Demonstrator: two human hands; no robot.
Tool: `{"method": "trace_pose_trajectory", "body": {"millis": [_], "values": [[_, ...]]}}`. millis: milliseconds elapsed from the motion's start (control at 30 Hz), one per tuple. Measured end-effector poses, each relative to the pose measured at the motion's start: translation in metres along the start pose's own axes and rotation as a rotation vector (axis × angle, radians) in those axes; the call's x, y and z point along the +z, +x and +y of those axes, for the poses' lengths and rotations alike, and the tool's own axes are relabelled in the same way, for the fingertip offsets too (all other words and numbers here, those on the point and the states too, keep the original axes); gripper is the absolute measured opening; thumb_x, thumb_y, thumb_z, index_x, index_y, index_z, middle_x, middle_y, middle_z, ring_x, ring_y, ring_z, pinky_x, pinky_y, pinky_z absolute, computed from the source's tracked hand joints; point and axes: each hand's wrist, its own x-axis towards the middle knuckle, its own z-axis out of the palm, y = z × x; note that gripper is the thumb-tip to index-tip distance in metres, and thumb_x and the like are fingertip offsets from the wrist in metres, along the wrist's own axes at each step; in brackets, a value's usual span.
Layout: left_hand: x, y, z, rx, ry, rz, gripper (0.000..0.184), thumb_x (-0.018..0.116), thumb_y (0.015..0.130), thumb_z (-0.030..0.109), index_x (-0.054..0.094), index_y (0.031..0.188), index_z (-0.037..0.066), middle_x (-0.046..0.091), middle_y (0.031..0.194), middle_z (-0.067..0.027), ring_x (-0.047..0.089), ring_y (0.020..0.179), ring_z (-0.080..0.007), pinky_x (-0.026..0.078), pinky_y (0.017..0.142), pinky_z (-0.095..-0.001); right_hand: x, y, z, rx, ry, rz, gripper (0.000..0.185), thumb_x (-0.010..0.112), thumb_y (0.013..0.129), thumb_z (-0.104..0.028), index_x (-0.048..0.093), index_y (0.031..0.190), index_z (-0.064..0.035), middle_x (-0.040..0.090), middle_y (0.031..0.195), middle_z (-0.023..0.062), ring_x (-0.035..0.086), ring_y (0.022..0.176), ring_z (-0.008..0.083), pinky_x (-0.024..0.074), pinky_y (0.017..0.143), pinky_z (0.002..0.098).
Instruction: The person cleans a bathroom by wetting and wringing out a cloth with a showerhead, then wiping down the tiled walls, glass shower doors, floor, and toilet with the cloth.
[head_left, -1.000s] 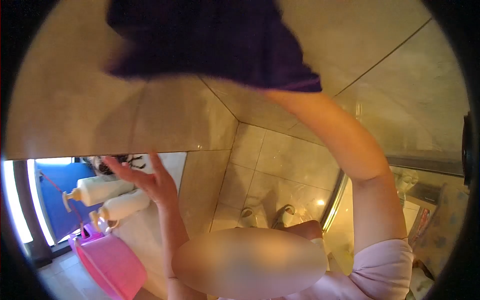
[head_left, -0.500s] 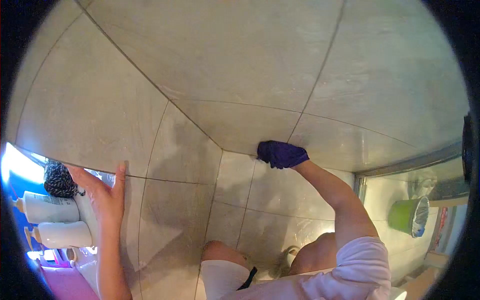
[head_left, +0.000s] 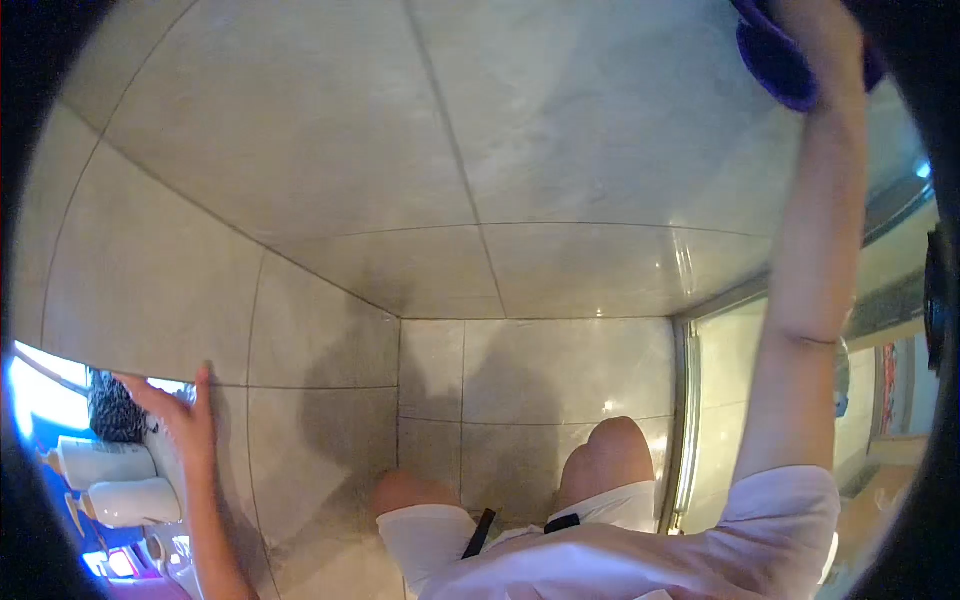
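Observation:
At the upper right, my right hand (head_left: 825,45) presses a dark purple cloth (head_left: 775,65) against the tiled wall (head_left: 600,130). The cloth shows on both sides of the hand, but the fingertips are hard to make out at the edge of view. On the left, my left hand (head_left: 185,425) rests at the edge of a wall recess, thumb and fingers apart, holding nothing. Close beside its fingers sits a dark, speckled, woolly bundle (head_left: 117,405). Two white pump bottles (head_left: 130,503) stand in the recess nearby.
Beneath me lies a tiled floor (head_left: 510,375) where the walls meet in a corner. A metal door track (head_left: 686,430) with glass borders the right side. My bent knees (head_left: 612,460) are at the bottom. Bright light and pinkish items show at the lower left.
My right hand has moved the purple cloth from low by the floor corner up and right along the wall. My left hand remains at the recess edge. The view has shifted right.

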Motion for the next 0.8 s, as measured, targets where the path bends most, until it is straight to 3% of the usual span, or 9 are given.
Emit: {"method": "trace_pose_trajectory", "body": {"millis": [100,233,267,333,467,533,633,800], "values": [[0.000,-0.003,-0.006,-0.094,-0.092,-0.049,0.111,0.076,0.074,0.029,-0.006,0.144,0.001,0.001,0.149,-0.0253,0.010,0.137,-0.0378,0.018,0.109,-0.0500,0.054,-0.061,-0.002,0.133,-0.105,0.039,0.042,0.054,0.082,-0.045,0.061,0.109,-0.0127,0.053,0.118,0.0145,0.045,0.110,0.0319,0.0294,0.098,0.0477],[0.000,0.001,0.007,-0.249,-0.333,-0.107,0.114,0.076,0.075,0.030,-0.011,0.144,0.005,-0.002,0.148,-0.0226,0.014,0.135,-0.0370,0.028,0.104,-0.0544,0.126,-0.189,-0.038,0.367,-0.046,-0.125,0.050,0.054,0.081,-0.054,0.060,0.115,-0.0168,0.049,0.127,0.0151,0.040,0.120,0.0355,0.0232,0.106,0.0522],[0.002,0.000,0.007,-0.240,-0.309,-0.092,0.112,0.075,0.076,0.027,-0.010,0.144,0.005,-0.001,0.149,-0.0221,0.014,0.136,-0.0363,0.025,0.106,-0.0510,0.131,-0.217,-0.046,0.406,-0.024,-0.155,0.053,0.054,0.080,-0.056,0.059,0.116,-0.0179,0.048,0.129,0.0153,0.038,0.122,0.0364,0.0216,0.108,0.0533],[0.003,0.000,0.001,-0.225,-0.249,-0.063,0.107,0.074,0.077,0.021,-0.008,0.145,0.006,0.000,0.150,-0.0212,0.014,0.136,-0.0347,0.021,0.109,-0.0441,0.129,-0.254,-0.055,0.454,0.000,-0.205,0.046,0.057,0.078,-0.048,0.062,0.109,-0.0140,0.054,0.116,0.0143,0.046,0.108,0.0357,0.0299,0.098,0.0517],[-0.001,0.002,0.009,-0.289,-0.282,-0.094,0.107,0.073,0.078,0.023,-0.008,0.145,0.006,0.000,0.149,-0.0217,0.018,0.135,-0.0358,0.029,0.105,-0.0485,0.110,-0.296,-0.069,0.546,0.059,-0.314,0.034,0.064,0.074,-0.033,0.068,0.093,-0.0061,0.067,0.089,0.0125,0.061,0.081,0.0344,0.0465,0.079,0.0484],[-0.002,0.002,0.009,-0.252,-0.255,-0.089,0.107,0.074,0.078,0.024,-0.007,0.145,0.005,0.002,0.149,-0.0220,0.020,0.134,-0.0362,0.031,0.103,-0.0491,0.098,-0.299,-0.054,0.569,0.064,-0.345,0.034,0.063,0.075,-0.033,0.067,0.094,-0.0059,0.067,0.089,0.0128,0.061,0.081,0.0344,0.0463,0.079,0.0483],[-0.002,0.002,0.007,-0.256,-0.246,-0.098,0.107,0.074,0.078,0.025,-0.006,0.145,0.005,0.004,0.148,-0.0219,0.023,0.132,-0.0364,0.033,0.101,-0.0488,0.064,-0.265,-0.004,0.554,-0.025,-0.227,0.033,0.062,0.076,-0.033,0.067,0.095,-0.0056,0.066,0.089,0.0133,0.061,0.082,0.0345,0.0460,0.079,0.0482],[-0.003,0.003,0.008,-0.245,-0.262,-0.121,0.107,0.075,0.077,0.024,-0.005,0.145,0.005,0.004,0.148,-0.0203,0.023,0.132,-0.0342,0.033,0.102,-0.0472,-0.006,-0.206,0.095,0.604,-0.303,0.163,0.033,0.059,0.077,-0.032,0.067,0.096,-0.0050,0.066,0.090,0.0142,0.061,0.082,0.0346,0.0455,0.080,0.0480]]}}
